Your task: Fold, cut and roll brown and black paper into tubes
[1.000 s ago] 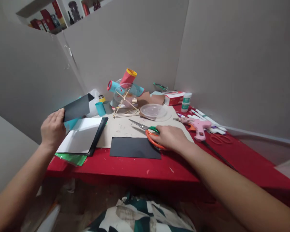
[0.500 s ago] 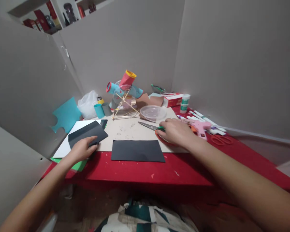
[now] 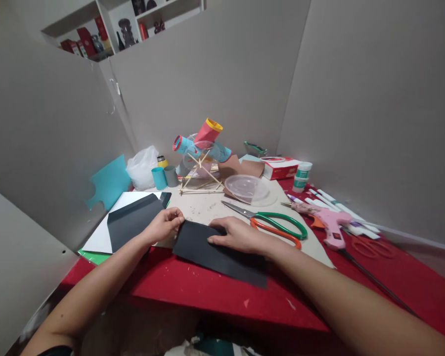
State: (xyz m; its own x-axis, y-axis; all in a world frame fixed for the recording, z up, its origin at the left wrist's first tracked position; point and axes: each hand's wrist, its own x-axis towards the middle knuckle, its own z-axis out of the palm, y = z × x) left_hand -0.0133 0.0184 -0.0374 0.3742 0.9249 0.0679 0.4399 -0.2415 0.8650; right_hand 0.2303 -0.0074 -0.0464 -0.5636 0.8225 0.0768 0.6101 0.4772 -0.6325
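Note:
A black rectangle of paper is tilted over the table's front edge area, its right end lower and nearer to me. My left hand pinches its upper left corner between thumb and fingers. With the thumb on top and the fingers behind, my right hand grips its far edge near the middle. Just beyond the right hand, scissors with one green and one orange handle lie on the grey board, their blades apart. Another black sheet rests on white paper to the left of my left hand.
Behind stands a stick frame bearing red and blue paper tubes. A clear plastic lid is beside it. On the right are a pink glue gun with a cord, markers, red scissors and stacked tubs.
My right hand has let go of the scissors and moved left to the black paper. My left hand has left the other black sheet and taken this paper's corner. The paper is now tilted.

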